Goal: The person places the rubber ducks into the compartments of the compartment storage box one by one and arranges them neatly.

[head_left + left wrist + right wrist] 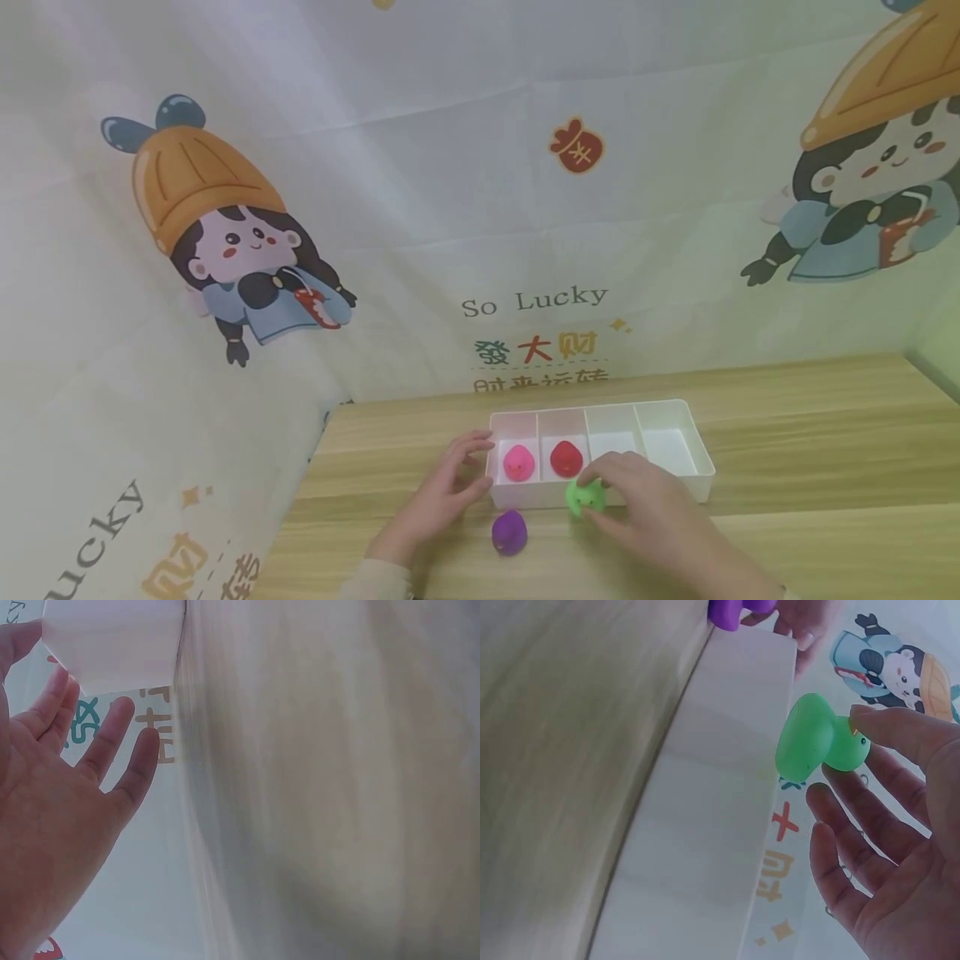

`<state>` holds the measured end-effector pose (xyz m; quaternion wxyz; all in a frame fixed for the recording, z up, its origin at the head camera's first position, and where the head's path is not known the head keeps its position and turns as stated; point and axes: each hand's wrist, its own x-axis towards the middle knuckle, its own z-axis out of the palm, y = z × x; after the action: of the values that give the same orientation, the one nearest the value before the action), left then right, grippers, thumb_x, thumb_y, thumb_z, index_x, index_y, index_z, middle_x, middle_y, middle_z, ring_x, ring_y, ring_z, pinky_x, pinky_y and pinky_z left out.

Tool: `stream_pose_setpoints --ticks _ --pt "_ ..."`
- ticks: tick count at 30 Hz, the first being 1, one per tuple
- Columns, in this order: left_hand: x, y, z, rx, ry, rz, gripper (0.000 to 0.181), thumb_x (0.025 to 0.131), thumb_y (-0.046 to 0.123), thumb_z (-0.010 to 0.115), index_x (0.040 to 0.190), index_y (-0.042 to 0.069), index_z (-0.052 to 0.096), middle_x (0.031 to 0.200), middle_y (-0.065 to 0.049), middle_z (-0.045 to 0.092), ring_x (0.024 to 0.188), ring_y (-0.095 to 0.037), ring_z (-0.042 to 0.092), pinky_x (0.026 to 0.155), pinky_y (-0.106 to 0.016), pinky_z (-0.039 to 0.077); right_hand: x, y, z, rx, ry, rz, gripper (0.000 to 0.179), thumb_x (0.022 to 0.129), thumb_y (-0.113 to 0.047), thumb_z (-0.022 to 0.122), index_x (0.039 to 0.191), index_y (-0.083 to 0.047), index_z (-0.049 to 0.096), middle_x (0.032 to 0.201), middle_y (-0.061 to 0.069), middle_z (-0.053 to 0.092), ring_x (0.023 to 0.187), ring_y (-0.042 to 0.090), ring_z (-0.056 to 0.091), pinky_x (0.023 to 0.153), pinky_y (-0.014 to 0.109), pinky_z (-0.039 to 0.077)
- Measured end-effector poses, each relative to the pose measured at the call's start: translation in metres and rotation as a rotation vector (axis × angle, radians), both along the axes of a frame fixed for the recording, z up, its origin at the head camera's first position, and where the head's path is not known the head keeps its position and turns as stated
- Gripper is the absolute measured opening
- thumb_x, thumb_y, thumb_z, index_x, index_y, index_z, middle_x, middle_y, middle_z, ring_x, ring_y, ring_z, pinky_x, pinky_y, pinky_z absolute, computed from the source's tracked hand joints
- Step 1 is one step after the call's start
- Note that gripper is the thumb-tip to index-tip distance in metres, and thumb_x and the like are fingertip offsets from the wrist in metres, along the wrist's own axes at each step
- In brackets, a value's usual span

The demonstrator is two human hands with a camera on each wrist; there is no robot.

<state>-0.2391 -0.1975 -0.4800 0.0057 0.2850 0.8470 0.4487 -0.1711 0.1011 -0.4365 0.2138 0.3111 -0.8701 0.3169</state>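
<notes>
A green toy duck (585, 498) is pinched between the thumb and fingers of my right hand (651, 510), held up at the front side of a white divided box (525, 497). In the right wrist view the duck (807, 739) hangs by its head from the fingertips. My left hand (448, 492) is at the box's left end, fingers spread loosely with the tips right at its wall. A pink duck (519, 463) sits in the leftmost compartment and a red duck (566, 459) in the one beside it. On the table before the box stands a purple duck (509, 533).
The box stands on a wood-grain table (810, 450), its two right compartments partly behind my right hand. Behind the table hangs a pale cloth (420, 208) printed with cartoon figures and lettering.
</notes>
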Motion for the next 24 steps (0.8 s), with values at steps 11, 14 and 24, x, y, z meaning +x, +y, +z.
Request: stream_pose_setpoints --ticks 11,14,24 --pt "0.016 0.008 0.022 0.043 -0.001 -0.016 0.042 0.086 0.016 0.057 0.125 0.017 0.041 0.138 -0.002 0.027 0.109 -0.035 0.040 0.085 -0.054 0.036 -0.003 0.011 0.007 0.019 0.053 -0.057 0.030 0.067 -0.025 0.075 0.091 -0.027 0.058 0.094 -0.022 0.054 0.082 0.003 0.053 0.068 0.022 0.047" --pt "0.012 0.006 0.015 0.020 0.008 -0.010 0.043 0.087 0.021 0.056 0.126 0.017 0.040 0.139 -0.003 0.027 0.109 -0.033 0.040 0.086 -0.052 0.037 -0.005 0.014 0.007 0.025 0.054 -0.077 0.030 0.067 -0.026 0.075 0.091 -0.027 0.058 0.094 -0.022 0.054 0.082 0.002 0.053 0.069 0.022 0.047" --pt "0.000 0.001 -0.002 0.016 0.004 -0.008 0.046 0.086 0.028 0.056 0.127 0.015 0.040 0.140 0.001 0.026 0.111 -0.030 0.040 0.087 -0.048 0.038 -0.013 0.027 0.008 0.034 0.043 -0.131 0.030 0.067 -0.027 0.074 0.092 -0.028 0.058 0.092 -0.023 0.053 0.079 0.004 0.051 0.067 0.022 0.046"
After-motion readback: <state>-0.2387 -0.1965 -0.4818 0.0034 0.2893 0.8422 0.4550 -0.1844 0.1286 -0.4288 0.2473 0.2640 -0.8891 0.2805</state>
